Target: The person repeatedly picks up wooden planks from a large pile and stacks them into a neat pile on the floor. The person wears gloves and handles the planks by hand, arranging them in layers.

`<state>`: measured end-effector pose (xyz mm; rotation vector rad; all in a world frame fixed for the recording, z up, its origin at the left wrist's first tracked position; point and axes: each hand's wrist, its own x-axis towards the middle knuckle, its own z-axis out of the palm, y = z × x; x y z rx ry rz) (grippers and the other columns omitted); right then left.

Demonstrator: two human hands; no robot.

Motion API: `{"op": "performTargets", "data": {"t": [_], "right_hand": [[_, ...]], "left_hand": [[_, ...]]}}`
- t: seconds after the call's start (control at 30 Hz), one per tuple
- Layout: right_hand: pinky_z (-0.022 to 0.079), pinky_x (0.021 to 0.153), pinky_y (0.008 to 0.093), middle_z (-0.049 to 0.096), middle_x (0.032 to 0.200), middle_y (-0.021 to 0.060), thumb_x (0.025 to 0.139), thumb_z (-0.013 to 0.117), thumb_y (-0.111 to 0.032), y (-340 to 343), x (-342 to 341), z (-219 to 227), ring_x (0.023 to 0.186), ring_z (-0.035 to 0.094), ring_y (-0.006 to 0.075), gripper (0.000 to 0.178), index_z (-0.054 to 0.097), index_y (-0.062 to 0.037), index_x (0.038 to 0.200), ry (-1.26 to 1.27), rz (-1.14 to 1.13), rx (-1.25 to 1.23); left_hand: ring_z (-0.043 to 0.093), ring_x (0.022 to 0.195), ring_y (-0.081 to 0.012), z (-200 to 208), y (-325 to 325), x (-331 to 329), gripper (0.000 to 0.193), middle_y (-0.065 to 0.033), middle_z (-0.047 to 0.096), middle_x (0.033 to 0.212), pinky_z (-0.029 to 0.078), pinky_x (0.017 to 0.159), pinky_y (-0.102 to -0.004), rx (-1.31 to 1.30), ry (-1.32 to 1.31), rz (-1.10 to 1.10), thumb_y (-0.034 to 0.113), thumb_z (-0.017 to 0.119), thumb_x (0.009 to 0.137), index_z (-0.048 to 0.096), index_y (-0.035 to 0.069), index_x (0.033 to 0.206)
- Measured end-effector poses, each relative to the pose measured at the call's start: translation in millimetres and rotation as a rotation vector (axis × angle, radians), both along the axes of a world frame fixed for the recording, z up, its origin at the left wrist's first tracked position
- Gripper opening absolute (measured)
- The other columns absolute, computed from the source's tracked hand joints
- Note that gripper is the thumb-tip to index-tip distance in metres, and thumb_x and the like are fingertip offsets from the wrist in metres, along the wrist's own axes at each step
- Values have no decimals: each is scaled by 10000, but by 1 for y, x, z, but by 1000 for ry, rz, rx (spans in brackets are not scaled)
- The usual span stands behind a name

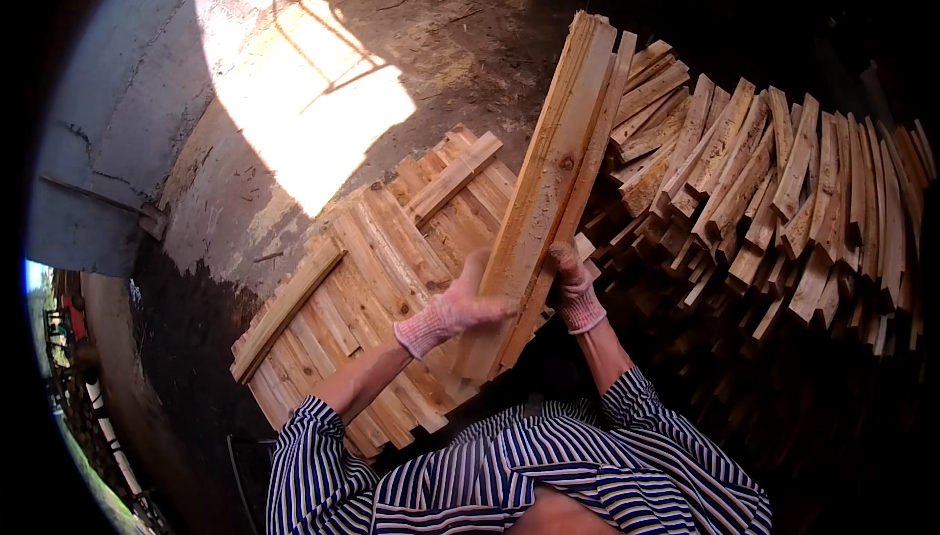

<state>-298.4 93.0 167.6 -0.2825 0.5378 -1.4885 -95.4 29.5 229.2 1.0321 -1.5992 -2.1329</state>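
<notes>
Between my hands are a few long wooden boards [550,153], bunched lengthwise and tilted, with the far ends leaning right. My left hand [458,312], in a pale pink knit glove, grips their left side near the close end, thumb across the top; it is slightly blurred. On the opposite side my right hand [576,288], in a matching glove, closes round the edge, its fingertips partly hidden. Beneath and left of the boards lies a stack of planks [377,251] set side by side. Two loose strips rest on top of it, one on the left [289,310] and another farther back [454,179].
A large heap of loose wooden strips [774,173] fills the right side. Bright sunlight falls on the dirty floor [460,55] at the back left. A grey wall [108,114] stands at the left, with a thin rod [98,194] against it.
</notes>
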Motion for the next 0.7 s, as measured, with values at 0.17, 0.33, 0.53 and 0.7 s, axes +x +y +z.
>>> {"op": "performTargets", "data": {"t": [0.17, 0.33, 0.53, 0.7], "right_hand": [[528, 993, 379, 634, 1294, 105, 804, 842, -228, -35, 80, 63, 1145, 636, 232, 730, 490, -31, 1413, 375, 103, -214], [403, 1144, 390, 509, 1466, 189, 678, 914, -233, -31, 122, 71, 1333, 507, 296, 1018, 370, 26, 1500, 833, 272, -313], [285, 1220, 402, 391, 1546, 244, 683, 908, -385, -29, 192, 4, 1446, 371, 338, 1162, 257, 17, 1558, 1125, 393, -422], [283, 1226, 402, 377, 1530, 286, 724, 869, -489, -7, 208, 44, 1435, 379, 375, 1180, 226, 52, 1554, 998, -26, -210]], "left_hand": [[621, 1126, -194, 122, -28, 30, 790, -122, 616, 1268, 544, 952, -363, -315, 128, 369, 184, 836, 823, 390, 23, 1454], [650, 1128, -204, 112, -15, 124, 663, -102, 683, 1229, 543, 975, -368, -349, 29, 263, 115, 869, 768, 564, 35, 1352], [664, 1121, -226, 4, -6, 238, 454, -88, 707, 1180, 556, 965, -379, -510, 29, 392, 105, 788, 851, 635, 25, 1271], [695, 1063, -287, 0, -13, 217, 270, -114, 718, 1136, 571, 970, -431, 376, 613, 603, 81, 668, 919, 667, 11, 1180]]}}
